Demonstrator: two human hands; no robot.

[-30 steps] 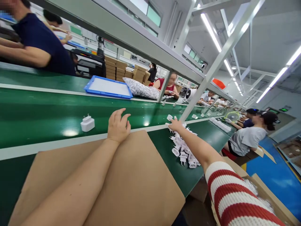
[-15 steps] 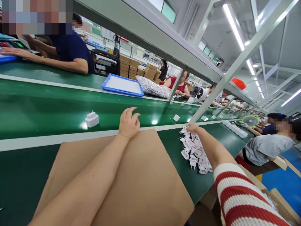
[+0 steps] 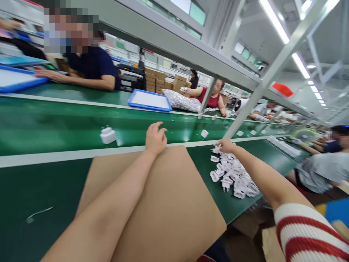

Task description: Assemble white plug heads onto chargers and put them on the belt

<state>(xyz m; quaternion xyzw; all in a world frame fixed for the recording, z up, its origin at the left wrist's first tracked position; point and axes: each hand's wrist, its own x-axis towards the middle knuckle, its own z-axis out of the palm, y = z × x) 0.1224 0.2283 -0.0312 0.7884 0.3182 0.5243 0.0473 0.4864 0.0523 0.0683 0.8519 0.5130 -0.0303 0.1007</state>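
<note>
My left hand [image 3: 156,139] is open and holds nothing, its fingers curved and apart. It hovers at the far edge of a brown cardboard sheet [image 3: 169,196], with the forearm lying across it. My right hand [image 3: 227,146] reaches to the far end of a heap of white plug pieces [image 3: 234,173] with metal pins. Its fingers are pinched at one white plug piece [image 3: 216,149], partly hidden by the fingertips. On the green belt beyond stand a white charger [image 3: 108,135], pins upward, and a smaller white piece [image 3: 204,133].
A blue-rimmed tray [image 3: 149,107] and a silvery bag [image 3: 181,100] lie beyond the belt. A slanted metal post [image 3: 245,109] rises past my right hand. Co-workers sit opposite and at right. A thin strip [image 3: 40,211] lies on the table at left.
My view has turned slightly left. Both hands keep nearly the same poses, the right still at the heap. The co-worker in red has stretched one arm out sideways.
</note>
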